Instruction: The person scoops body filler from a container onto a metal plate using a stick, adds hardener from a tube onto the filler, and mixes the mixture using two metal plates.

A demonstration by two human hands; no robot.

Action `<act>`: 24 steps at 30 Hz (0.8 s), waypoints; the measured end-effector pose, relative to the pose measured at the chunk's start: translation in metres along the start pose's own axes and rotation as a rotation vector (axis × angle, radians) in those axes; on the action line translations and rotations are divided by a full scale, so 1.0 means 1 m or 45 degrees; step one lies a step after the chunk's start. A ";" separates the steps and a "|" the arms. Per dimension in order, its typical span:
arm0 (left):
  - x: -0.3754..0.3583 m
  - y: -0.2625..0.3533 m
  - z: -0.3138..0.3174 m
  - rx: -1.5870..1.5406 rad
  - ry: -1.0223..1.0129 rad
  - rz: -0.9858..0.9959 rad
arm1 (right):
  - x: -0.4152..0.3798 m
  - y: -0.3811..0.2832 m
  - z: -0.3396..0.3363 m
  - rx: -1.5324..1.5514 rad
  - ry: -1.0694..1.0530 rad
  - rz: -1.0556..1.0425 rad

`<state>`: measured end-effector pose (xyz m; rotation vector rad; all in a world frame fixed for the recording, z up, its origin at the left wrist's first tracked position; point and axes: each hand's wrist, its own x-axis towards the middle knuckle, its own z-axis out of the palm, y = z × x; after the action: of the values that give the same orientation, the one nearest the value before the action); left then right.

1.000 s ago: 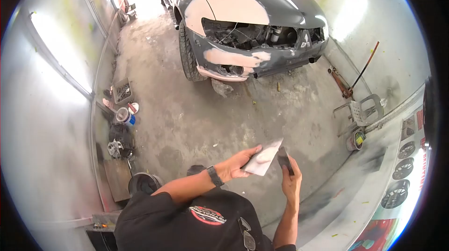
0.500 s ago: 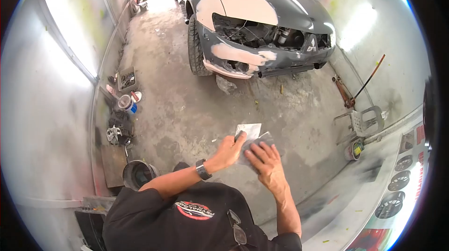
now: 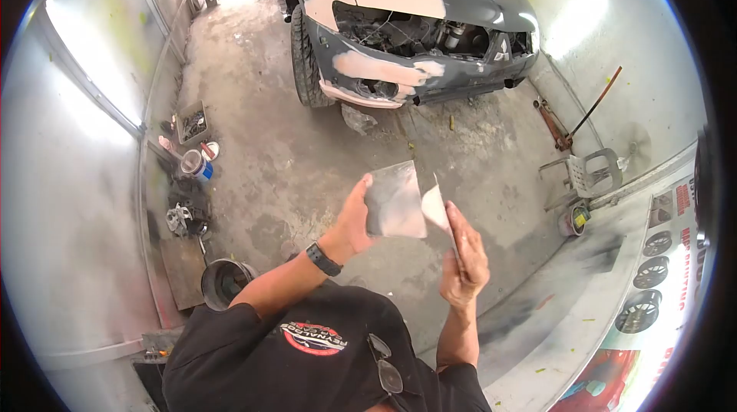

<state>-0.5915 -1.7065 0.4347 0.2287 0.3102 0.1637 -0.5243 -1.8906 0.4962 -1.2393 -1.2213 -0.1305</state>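
My left hand (image 3: 355, 216) grips the left edge of a flat sheet of sandpaper (image 3: 395, 201), its grey face turned up and smeared with pinkish dust. To the right, my right hand (image 3: 466, 252) is closed on a second piece of sandpaper (image 3: 434, 207), seen nearly edge-on with a pale side showing. The two pieces are a small gap apart, held above the concrete floor in front of my chest. The fingertips of my left hand are hidden behind its sheet.
Ahead stands a dark car (image 3: 399, 51) with pinkish filler patches and open headlight holes. Along the left wall are a paint bucket (image 3: 196, 165), a parts tray (image 3: 192, 125) and a black bucket (image 3: 227, 281). A floor jack (image 3: 554, 126) and a grey chair (image 3: 593, 173) stand right.
My hands have moved apart, and the two pieces have separated. The left sheet now faces up more fully. My right hand has turned from lying flat on the sheet to gripping its piece edge-on.
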 end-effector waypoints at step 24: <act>-0.010 -0.039 -0.006 0.951 0.268 0.465 | -0.012 -0.010 -0.019 -1.467 -0.469 0.220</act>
<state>-0.5979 -1.7444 0.4227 1.0154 0.5306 0.4322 -0.5243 -1.9156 0.4968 -2.4401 -1.3692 -0.5495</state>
